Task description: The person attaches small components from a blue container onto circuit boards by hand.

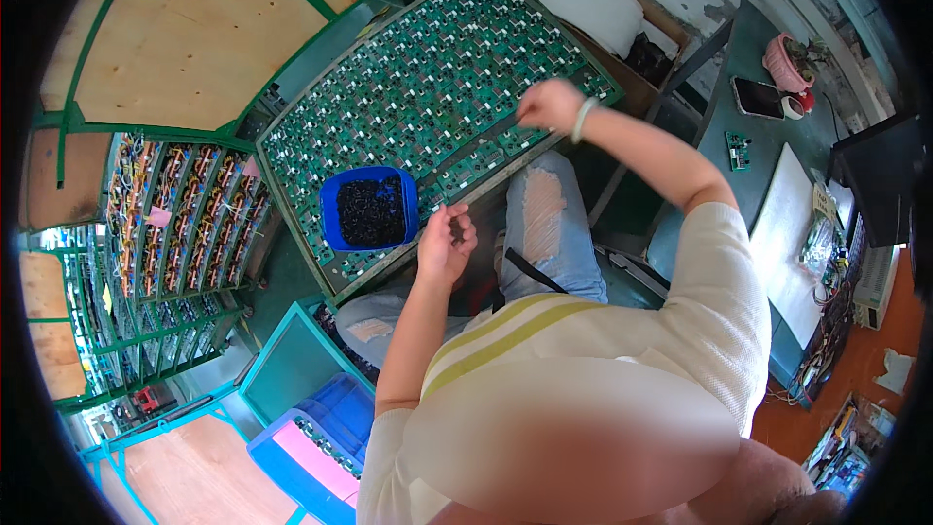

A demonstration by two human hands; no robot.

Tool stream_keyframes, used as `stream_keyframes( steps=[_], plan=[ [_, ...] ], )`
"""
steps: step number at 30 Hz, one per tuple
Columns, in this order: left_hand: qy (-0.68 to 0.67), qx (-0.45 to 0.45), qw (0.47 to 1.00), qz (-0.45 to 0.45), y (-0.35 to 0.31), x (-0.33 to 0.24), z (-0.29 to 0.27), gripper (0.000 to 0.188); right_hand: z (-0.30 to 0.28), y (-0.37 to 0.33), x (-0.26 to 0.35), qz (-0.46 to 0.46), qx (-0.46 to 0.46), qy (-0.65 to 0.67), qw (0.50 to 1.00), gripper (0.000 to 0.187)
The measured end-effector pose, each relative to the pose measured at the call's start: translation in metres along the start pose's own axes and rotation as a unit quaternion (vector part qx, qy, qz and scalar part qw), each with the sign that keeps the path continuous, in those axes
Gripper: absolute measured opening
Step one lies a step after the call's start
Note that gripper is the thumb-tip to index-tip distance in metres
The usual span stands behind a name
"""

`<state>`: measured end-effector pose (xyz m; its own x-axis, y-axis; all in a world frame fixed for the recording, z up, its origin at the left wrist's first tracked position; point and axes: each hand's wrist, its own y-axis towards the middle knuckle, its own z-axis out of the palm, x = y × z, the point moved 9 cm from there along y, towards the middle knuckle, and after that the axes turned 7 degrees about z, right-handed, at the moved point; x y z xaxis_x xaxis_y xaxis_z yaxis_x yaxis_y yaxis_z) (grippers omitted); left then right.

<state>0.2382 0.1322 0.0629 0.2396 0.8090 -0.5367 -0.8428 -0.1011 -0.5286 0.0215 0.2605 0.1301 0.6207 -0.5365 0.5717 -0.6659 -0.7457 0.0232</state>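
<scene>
Rows of small green circuit boards [389, 97] with white and dark components cover a framed panel in front of me. A blue plastic bin [411, 199] stands on its near left part, filled with small black pieces [369, 212]. Just right of the bin, at the panel's near edge, my left hand [445, 245] is closed with thumb and forefinger together. My right hand [552, 105], with a pale bracelet on the wrist, hovers over the panel's right part, fingers pinched and slightly blurred. Whatever either hand holds is too small to make out.
At the right, a dark green table [671, 233] bears a phone [756, 97], a pink flowerpot [783, 64] and a loose circuit board [739, 151]. A rack of wired assemblies [185, 219] stands left. Blue plastic bins [335, 408] sit at lower left, near my left elbow.
</scene>
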Motion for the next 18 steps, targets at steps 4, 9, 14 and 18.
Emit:
stream_keyframes(
  steps=[4,9,14,18],
  plan=[
    [0.035,0.016,0.999,0.029,-0.009,-0.015,-0.023,0.023,-0.042,-0.012,-0.158,0.241,-0.017,-0.262,0.934,0.016],
    [0.044,-0.038,0.998,0.019,-0.020,-0.011,-0.036,0.021,-0.040,-0.032,-0.221,0.337,-0.040,-0.199,0.919,0.014],
    [0.059,0.000,0.998,0.029,-0.018,-0.013,-0.030,0.018,-0.029,-0.038,-0.245,0.383,-0.055,-0.228,0.894,0.013],
    [0.055,-0.008,0.998,0.041,-0.018,-0.014,-0.037,0.018,-0.025,-0.032,-0.229,0.340,-0.055,-0.210,0.915,0.013]
  ],
)
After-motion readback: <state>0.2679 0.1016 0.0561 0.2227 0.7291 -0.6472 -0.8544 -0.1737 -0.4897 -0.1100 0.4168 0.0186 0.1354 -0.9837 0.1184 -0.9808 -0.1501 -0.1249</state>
